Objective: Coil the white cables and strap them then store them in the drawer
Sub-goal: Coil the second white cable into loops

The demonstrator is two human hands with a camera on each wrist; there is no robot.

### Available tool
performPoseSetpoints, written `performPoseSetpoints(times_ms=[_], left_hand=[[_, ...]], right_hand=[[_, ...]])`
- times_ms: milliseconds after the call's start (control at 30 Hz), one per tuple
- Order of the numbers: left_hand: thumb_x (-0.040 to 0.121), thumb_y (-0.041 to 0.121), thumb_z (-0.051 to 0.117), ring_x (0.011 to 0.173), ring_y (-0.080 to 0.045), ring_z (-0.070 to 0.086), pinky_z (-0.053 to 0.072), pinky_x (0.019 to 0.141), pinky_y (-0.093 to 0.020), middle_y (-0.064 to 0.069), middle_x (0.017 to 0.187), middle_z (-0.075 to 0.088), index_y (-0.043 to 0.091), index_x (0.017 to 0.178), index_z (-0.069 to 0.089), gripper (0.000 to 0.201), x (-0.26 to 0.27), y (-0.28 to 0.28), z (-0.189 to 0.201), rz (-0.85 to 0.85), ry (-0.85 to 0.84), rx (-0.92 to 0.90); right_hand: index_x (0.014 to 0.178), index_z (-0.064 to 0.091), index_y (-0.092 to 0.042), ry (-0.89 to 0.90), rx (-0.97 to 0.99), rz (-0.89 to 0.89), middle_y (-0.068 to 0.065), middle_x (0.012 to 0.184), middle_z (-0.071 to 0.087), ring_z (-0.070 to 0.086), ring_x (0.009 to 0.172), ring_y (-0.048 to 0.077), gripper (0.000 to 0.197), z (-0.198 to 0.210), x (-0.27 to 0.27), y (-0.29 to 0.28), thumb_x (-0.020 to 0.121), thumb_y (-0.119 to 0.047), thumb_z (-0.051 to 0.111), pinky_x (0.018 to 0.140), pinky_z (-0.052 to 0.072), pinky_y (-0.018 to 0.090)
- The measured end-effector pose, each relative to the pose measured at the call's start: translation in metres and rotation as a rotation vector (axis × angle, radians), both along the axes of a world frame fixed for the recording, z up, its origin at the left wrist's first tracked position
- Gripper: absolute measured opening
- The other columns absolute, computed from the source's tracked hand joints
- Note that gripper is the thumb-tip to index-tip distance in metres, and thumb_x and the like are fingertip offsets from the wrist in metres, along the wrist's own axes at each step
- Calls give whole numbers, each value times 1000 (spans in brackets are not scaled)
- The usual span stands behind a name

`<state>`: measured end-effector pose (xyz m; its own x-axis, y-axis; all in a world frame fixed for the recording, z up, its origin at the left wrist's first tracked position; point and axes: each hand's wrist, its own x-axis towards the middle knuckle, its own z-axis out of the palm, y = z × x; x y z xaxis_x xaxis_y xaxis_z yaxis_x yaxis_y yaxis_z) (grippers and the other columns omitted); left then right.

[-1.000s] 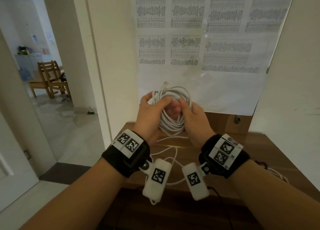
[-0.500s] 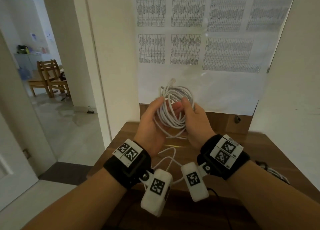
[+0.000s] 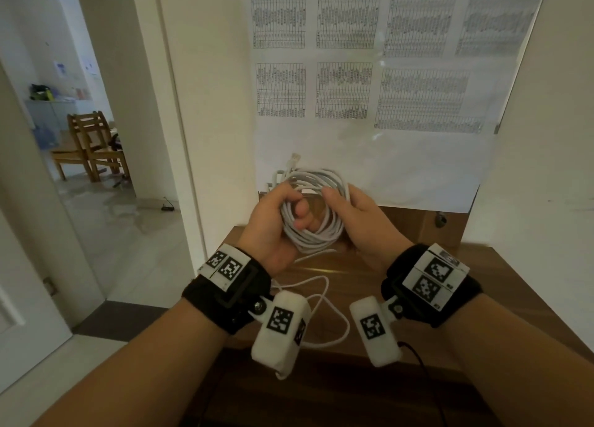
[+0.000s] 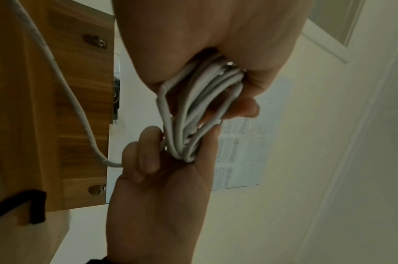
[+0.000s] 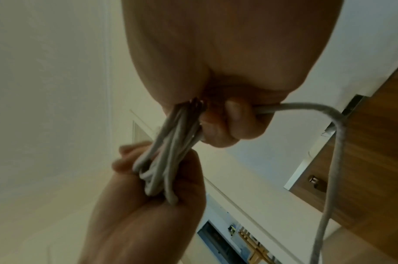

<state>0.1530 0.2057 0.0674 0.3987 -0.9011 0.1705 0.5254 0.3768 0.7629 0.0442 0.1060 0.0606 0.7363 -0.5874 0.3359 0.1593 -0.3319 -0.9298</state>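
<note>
Coiling step judged in hand: white cable coil was held above the wooden desk, gripped by left hand and right hand; loose tail was left to wind, then strapping.

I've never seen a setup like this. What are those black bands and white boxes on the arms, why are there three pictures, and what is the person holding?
No robot here: a person works with bare hands. The black bands with checkered squares hold small white cameras under each wrist. The large picture comes from a camera worn on the head, looking down at both hands. The other two come from the wrist cameras, looking along each palm at the fingers.

The left hand and the right hand both grip a coil of white cable, raised above a wooden table. From the left wrist view the loops run between the two palms. A loose tail of the cable still lies on the table, so the coiling is not finished. Printed sheets hang on the wall behind.
</note>
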Motion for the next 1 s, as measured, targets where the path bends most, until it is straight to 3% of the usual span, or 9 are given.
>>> performPoseSetpoints(times_ms=[100, 233, 300, 367, 433, 667, 800, 900, 1000], left_hand=[[79, 16, 40, 33, -10, 24, 23, 45, -25, 3, 38, 26, 18, 46, 33, 34, 2, 3, 2, -108, -16, -27], [86, 19, 42, 33, -11, 19, 17, 53, -28, 4, 35, 28, 18, 49, 34, 38, 7, 5, 1, -239, -55, -17], [94, 39, 46, 34, -12, 18, 19, 52, -27, 4, 37, 25, 15, 65, 38, 38, 7, 7, 5, -302, -74, -35], [89, 71, 37, 36, -13, 17, 20, 52, -27, 1, 40, 21, 11, 79, 43, 62, 6, 9, 8, -390, -56, -44], [85, 83, 25, 37, -14, 15, 23, 50, -26, 0, 38, 24, 8, 80, 49, 78, 7, 10, 9, -414, -41, -25], [97, 58, 30, 33, -10, 20, 25, 53, -25, 6, 35, 27, 18, 56, 47, 60, 0, 11, 11, -356, -129, 28], [92, 63, 37, 35, -11, 11, 18, 49, -25, 8, 34, 27, 21, 54, 41, 56, 1, 12, 11, -336, -92, -30], [94, 55, 41, 37, -11, 6, 18, 50, -26, 9, 38, 13, 23, 52, 39, 53, 12, 16, 24, -243, -74, -32], [98, 54, 38, 37, -12, 5, 27, 45, -24, 9, 42, 8, 24, 52, 39, 55, 28, 26, 39, -235, -54, -54]], right_hand=[[111, 63, -7, 11, 24, 37, 16, 66, 51, 48, 46, 24, 39, 3, 0, -1, 100, -44, 55, 40, 39, 25], [92, 62, -9, 15, -50, 15, 2, 54, 51, 51, 43, 19, 33, 6, -3, -1, 100, -40, 54, 41, 41, 26], [90, 58, -4, 5, -75, -24, 3, 53, 49, 51, 42, 19, 39, 7, -4, -1, 100, -40, 53, 39, 42, 27], [92, 57, 3, -17, -102, -56, 8, 56, 49, 50, 43, 21, 43, 7, -6, -2, 101, -39, 52, 39, 43, 28], [100, 56, 12, -20, -142, -52, 11, 59, 48, 48, 44, 20, 49, 8, -8, -2, 101, -37, 51, 38, 41, 27], [73, 63, -19, 20, -175, -46, 8, 56, 55, 50, 42, 19, 45, 12, -11, -7, 103, -46, 43, 39, 40, 24], [72, 62, -14, 41, -293, -14, 10, 55, 52, 48, 39, 14, 50, 17, -13, -5, 91, -56, 43, 39, 40, 23], [68, 66, -8, 172, -409, 43, 3, 52, 58, 53, 46, 20, 70, 14, -22, -16, 90, -70, 42, 51, 42, 19], [72, 70, -4, 273, -400, 65, -3, 52, 53, 46, 48, 14, 56, 5, -31, -29, 81, -59, 70, 52, 39, 18]])
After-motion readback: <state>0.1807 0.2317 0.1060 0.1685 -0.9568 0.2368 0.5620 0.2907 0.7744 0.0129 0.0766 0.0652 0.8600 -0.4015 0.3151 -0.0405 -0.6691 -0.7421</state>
